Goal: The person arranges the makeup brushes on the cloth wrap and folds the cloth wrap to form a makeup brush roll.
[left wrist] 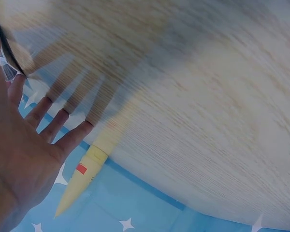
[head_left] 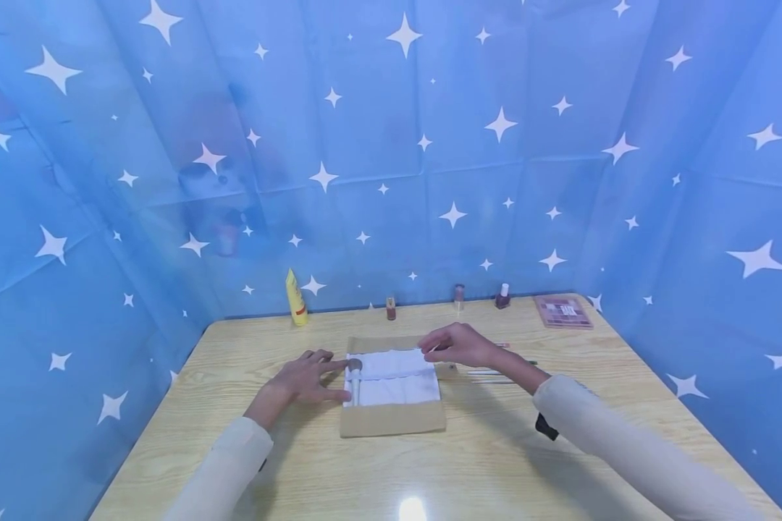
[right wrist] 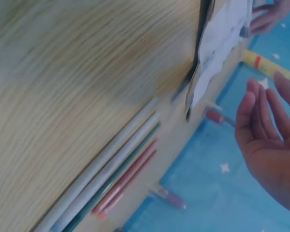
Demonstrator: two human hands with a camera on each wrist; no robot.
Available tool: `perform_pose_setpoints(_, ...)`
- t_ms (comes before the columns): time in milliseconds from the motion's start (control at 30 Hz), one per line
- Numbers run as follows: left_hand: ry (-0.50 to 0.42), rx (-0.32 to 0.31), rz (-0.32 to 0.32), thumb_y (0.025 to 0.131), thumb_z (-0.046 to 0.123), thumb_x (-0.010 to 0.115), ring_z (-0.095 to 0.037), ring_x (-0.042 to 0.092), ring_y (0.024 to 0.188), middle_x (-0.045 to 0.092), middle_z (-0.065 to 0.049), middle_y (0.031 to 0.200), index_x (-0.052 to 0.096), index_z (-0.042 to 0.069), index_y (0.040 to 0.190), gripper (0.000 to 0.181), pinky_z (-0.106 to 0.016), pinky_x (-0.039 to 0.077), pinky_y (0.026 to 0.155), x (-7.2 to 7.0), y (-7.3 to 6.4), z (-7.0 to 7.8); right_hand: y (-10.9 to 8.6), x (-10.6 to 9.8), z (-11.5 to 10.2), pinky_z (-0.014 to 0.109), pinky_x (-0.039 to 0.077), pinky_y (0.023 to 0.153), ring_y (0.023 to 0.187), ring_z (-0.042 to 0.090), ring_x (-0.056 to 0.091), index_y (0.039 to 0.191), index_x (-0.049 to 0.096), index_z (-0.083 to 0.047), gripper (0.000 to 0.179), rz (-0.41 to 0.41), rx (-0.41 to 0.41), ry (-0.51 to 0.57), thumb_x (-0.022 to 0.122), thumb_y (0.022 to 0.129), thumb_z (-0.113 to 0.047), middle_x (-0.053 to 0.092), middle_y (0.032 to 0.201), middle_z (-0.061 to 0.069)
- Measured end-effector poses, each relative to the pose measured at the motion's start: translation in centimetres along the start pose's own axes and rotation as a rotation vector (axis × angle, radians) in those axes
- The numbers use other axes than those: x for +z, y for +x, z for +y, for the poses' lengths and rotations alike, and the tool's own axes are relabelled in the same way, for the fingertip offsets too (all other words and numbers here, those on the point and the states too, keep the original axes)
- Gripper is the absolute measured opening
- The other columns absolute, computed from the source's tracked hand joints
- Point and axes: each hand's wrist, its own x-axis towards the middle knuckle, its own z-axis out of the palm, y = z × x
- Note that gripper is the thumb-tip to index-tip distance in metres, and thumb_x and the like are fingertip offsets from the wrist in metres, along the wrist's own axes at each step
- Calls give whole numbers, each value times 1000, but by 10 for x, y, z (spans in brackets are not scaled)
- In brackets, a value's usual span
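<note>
A beige fabric brush roll (head_left: 393, 420) with a white inner lining lies unfolded on the wooden table. Along its left side sits a makeup brush (head_left: 355, 383) with a pale handle and a brownish head. My left hand (head_left: 305, 378) rests at the roll's left edge, fingers spread beside the brush. Over the upper right corner of the lining hovers my right hand (head_left: 457, 346), its fingers loosely bent. The right wrist view shows that hand (right wrist: 270, 130) with nothing between thumb and fingers.
Several slim brushes (right wrist: 104, 166) lie right of the roll, partly behind the right forearm. Along the back edge stand a yellow tube (head_left: 296, 298), a small brown bottle (head_left: 391, 309), another small bottle (head_left: 459, 297) and a dark nail polish bottle (head_left: 502, 297). A palette (head_left: 562, 312) lies back right.
</note>
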Motion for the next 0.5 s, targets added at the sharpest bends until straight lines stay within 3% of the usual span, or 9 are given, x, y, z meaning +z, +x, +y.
perform_pose_setpoints(500, -15, -17, -10, 84, 84, 59, -40, 38, 147, 41, -10, 162, 44, 39, 157, 87, -66, 39, 112, -1, 0, 1, -44, -44, 19, 31, 61, 87, 103, 33, 74, 123, 72, 2, 29, 74, -1, -47, 73, 98, -13, 74, 115, 21)
